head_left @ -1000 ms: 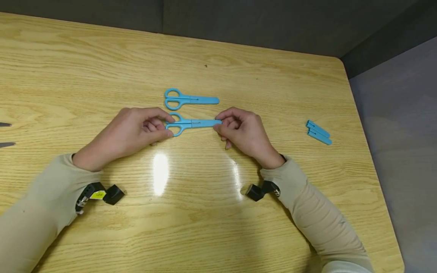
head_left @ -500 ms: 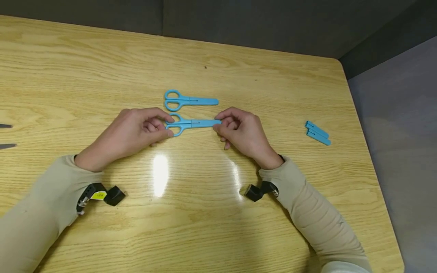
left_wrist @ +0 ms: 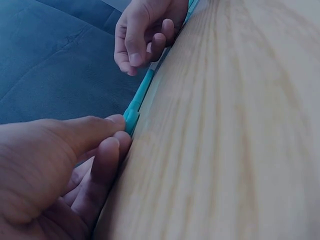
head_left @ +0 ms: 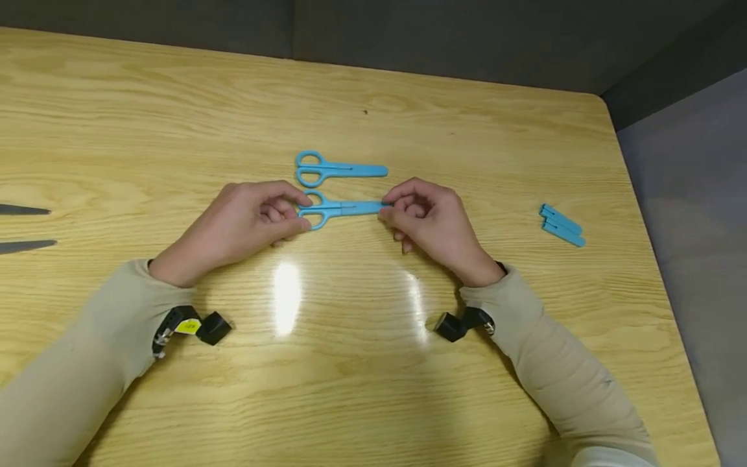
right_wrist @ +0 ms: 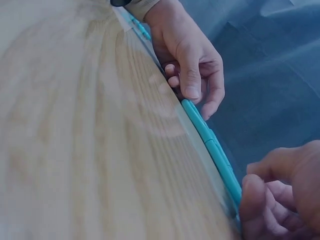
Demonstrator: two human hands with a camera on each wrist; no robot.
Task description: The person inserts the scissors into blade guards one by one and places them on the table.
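Nothing on the desk point(head_left: 373, 363) has really shifted over the last second: both hands stay where they were on the near scissors point(head_left: 338, 209), and only the view has slid a little, so everything sits slightly further right in the head picture.

These blue scissors lie flat near the middle of the desk, handle rings to the left, capped blade end to the right. The left hand point(head_left: 245, 224) pinches the handle rings between curled thumb and fingers; in the left wrist view the fingertips point(left_wrist: 117, 131) touch the end of the blue plastic. The right hand point(head_left: 428, 217) pinches the blade cover at the other end, fingers curled round its tip, which the right wrist view shows disappearing behind the fingers point(right_wrist: 255, 192). Both wrists rest low on the wood, with beige sleeves point(head_left: 554, 370) reaching back to the near edge.

Just beyond lies a 2nd pair of blue scissors point(head_left: 338, 170), parallel, capped, and not touching the 1st pair. Well apart to the right, near the desk's edge, 2 loose blue covers point(head_left: 561, 225) lie side by side. At the far left edge 2 grey pointed blades point(head_left: 23, 227) poke into view. A small black camera is strapped under each wrist, the left one point(head_left: 201, 326) with a yellow label.
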